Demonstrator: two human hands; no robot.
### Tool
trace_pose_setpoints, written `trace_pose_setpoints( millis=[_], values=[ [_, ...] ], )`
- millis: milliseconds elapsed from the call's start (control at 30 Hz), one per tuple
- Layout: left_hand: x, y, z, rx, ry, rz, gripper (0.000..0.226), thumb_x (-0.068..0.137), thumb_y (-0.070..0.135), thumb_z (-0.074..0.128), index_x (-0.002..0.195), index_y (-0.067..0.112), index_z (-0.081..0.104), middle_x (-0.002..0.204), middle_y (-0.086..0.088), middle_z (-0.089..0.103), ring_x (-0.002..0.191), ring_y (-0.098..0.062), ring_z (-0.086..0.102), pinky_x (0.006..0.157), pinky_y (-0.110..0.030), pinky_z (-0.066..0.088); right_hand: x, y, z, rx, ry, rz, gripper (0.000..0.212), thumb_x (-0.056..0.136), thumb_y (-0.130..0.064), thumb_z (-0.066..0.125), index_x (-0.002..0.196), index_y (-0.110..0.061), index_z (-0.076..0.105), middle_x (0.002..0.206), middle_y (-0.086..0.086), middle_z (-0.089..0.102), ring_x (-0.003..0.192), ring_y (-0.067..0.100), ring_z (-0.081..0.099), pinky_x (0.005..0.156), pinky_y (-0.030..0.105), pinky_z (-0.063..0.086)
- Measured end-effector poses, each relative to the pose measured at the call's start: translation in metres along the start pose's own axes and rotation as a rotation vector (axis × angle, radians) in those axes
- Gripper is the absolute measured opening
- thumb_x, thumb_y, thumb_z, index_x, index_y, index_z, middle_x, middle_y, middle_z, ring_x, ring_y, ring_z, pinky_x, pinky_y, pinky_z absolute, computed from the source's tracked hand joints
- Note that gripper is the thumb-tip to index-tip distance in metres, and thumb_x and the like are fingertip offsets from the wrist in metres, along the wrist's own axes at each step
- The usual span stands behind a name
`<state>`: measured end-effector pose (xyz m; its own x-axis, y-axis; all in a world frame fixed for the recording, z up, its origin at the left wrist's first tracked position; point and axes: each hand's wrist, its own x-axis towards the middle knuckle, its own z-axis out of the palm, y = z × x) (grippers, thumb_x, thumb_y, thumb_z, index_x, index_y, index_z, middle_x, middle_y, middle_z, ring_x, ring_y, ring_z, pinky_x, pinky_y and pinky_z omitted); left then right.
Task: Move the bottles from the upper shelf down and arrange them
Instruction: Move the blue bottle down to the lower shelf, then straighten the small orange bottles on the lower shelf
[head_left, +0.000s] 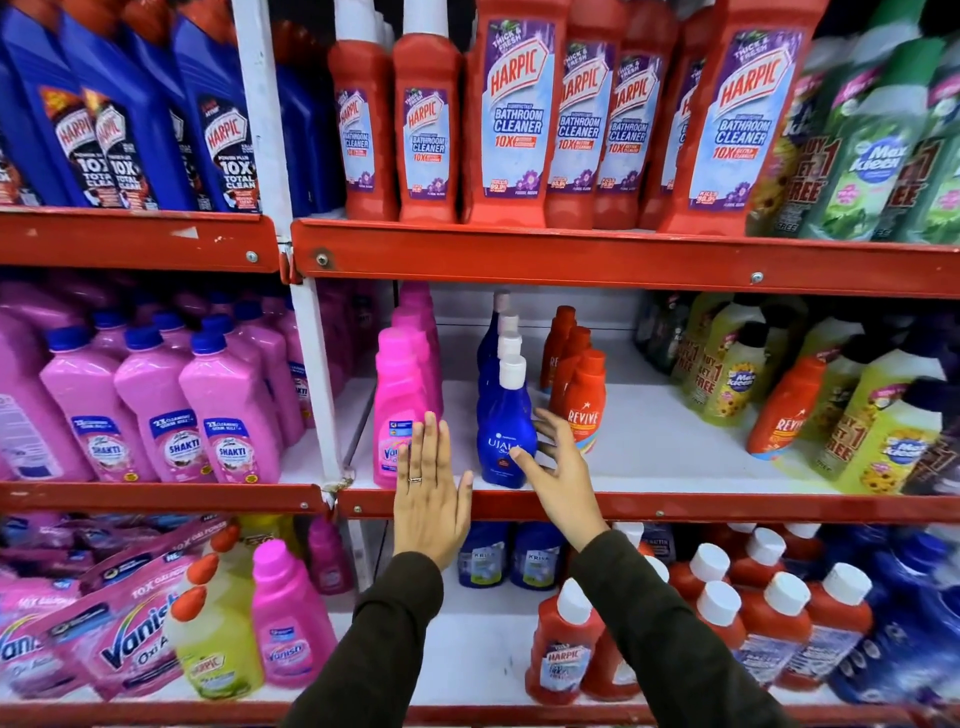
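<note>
Red Harpic bathroom cleaner bottles (514, 114) stand in rows on the upper shelf (571, 257). On the middle shelf (649, 452), a row of blue Ujala bottles (506, 431) with white caps runs front to back. A pink Vanish bottle (397, 410) stands to its left, orange Revive bottles (584, 400) to its right. My left hand (428, 493) is flat with fingers spread, in front of the pink bottle. My right hand (561, 467) is open beside the front blue bottle, its thumb touching the bottle's right side. Neither hand grips anything.
Blue Harpic bottles (130, 119) fill the upper left bay, green Max Kleen bottles (872, 150) the upper right. Pink Shakti bottles (161, 410) stand at middle left, yellow Max Kleen bottles (883, 431) at middle right. The lowest shelf holds Vanish packs (104, 639) and red Harpic bottles (566, 654).
</note>
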<state>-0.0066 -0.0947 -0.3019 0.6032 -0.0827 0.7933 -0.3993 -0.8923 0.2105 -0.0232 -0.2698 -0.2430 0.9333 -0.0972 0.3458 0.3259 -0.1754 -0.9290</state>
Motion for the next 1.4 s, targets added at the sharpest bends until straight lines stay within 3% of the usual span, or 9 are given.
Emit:
trace_pose_setpoints(
  millis=[133,233,333,400,500,667,933,1067,1400],
  values=[
    [0.008,0.035,0.008,0.009,-0.02,0.033,0.075,0.102,0.032,0.031,0.162,0.01,-0.006,0.171,-0.005,-0.023,0.16,-0.018,-0.015,0.129,-0.037,-0.008,-0.003,-0.003,-0.017,-0.002,0.029,-0.018,0.046,0.096,-0.021,0.064,0.137,-0.031,0.046,0.136,-0.015,0.054,0.13,0.006,0.05,0.092,0.013,0.045],
    [0.017,0.059,0.015,0.014,0.001,0.046,0.073,0.1,0.03,0.037,0.159,0.0,0.008,0.17,-0.014,0.007,0.158,-0.028,0.004,0.129,-0.038,-0.005,-0.003,-0.004,-0.044,-0.048,0.12,-0.051,0.042,0.097,-0.018,0.062,0.135,-0.029,0.048,0.14,-0.007,0.054,0.128,0.009,0.052,0.104,0.025,0.045],
    [0.025,0.077,0.023,-0.018,0.026,0.069,0.078,0.099,0.028,0.037,0.163,0.006,-0.002,0.166,-0.017,0.016,0.158,-0.025,0.001,0.128,-0.041,0.0,-0.003,-0.001,-0.08,-0.104,0.271,-0.072,0.041,0.097,-0.014,0.06,0.133,-0.03,0.048,0.139,-0.007,0.052,0.123,0.012,0.052,0.097,0.026,0.046],
    [0.026,0.082,0.03,-0.018,0.039,0.073,0.081,0.1,0.028,0.036,0.162,0.01,-0.012,0.169,-0.015,0.007,0.16,-0.022,-0.01,0.128,-0.042,0.001,0.001,0.001,-0.107,-0.17,0.4,-0.084,0.041,0.097,-0.012,0.059,0.133,-0.027,0.047,0.14,-0.005,0.05,0.123,0.02,0.05,0.092,0.028,0.048],
    [0.025,0.084,0.042,-0.012,0.034,0.067,0.08,0.101,0.03,0.033,0.161,0.011,-0.016,0.171,-0.008,-0.022,0.159,-0.019,-0.018,0.129,-0.041,-0.002,0.012,0.0,-0.151,-0.26,0.586,-0.041,0.047,0.096,-0.013,0.061,0.14,-0.013,0.043,0.144,0.008,0.045,0.129,0.028,0.046,0.105,0.042,0.044],
    [0.025,0.081,0.052,0.001,0.066,0.067,0.081,0.099,0.028,0.035,0.162,0.01,-0.012,0.171,-0.005,-0.023,0.16,-0.019,-0.016,0.13,-0.04,-0.005,0.04,-0.004,-0.222,-0.397,0.809,0.087,0.066,0.092,-0.014,0.063,0.149,-0.002,0.032,0.151,0.021,0.032,0.14,0.038,0.031,0.115,0.044,0.028],
    [0.024,0.078,0.057,0.05,0.096,0.077,0.067,0.107,0.033,0.02,0.163,0.007,-0.006,0.172,-0.008,-0.017,0.16,-0.022,-0.012,0.131,-0.041,-0.004,0.077,0.008,-0.283,-0.393,0.755,0.296,0.069,0.095,-0.021,0.063,0.151,0.0,0.029,0.157,0.026,0.031,0.147,0.043,0.029,0.123,0.05,0.023],
    [0.023,0.078,0.059,0.074,0.095,0.081,0.072,0.104,0.031,0.027,0.163,0.007,-0.005,0.173,-0.009,-0.016,0.161,-0.022,-0.011,0.131,-0.042,-0.004,0.082,0.013,-0.289,-0.304,0.69,0.257,0.052,0.097,-0.019,0.061,0.144,-0.006,0.043,0.139,0.021,0.057,0.131,0.04,0.053,0.115,0.049,0.037],
    [0.023,0.077,0.058,0.103,0.098,0.081,0.077,0.1,0.029,0.033,0.163,0.006,-0.005,0.172,-0.011,-0.015,0.161,-0.023,-0.011,0.131,-0.041,-0.007,0.06,0.001,-0.264,-0.251,0.651,0.152,0.046,0.094,-0.019,0.067,0.135,-0.008,0.05,0.133,0.017,0.063,0.123,0.033,0.06,0.111,0.045,0.043]
  ],
)
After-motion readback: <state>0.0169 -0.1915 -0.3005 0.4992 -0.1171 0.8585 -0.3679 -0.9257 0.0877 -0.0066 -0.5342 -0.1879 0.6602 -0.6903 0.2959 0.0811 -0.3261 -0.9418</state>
